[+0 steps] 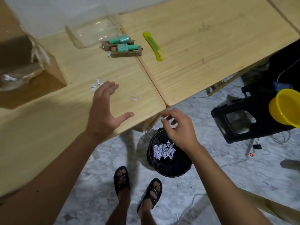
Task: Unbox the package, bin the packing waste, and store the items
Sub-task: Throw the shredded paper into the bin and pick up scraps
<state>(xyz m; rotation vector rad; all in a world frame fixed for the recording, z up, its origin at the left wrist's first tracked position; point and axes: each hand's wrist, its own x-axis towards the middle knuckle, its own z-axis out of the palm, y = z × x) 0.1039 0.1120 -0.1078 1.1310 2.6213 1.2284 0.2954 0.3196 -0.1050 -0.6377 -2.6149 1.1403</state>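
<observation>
My left hand hovers over the wooden table with fingers spread and nothing in it, just short of a few white paper shreds. More shreds lie to its right. My right hand hangs over the black bin on the floor, fingers loosely curled and empty. White shredded paper lies inside the bin. An open cardboard box sits at the table's left. Two teal items on brown card backing lie beside a clear plastic container.
A yellow-green box cutter lies on the second table. A black stool and a yellow bowl stand at the right. A power strip and cables lie on the floor. My sandalled feet stand near the bin.
</observation>
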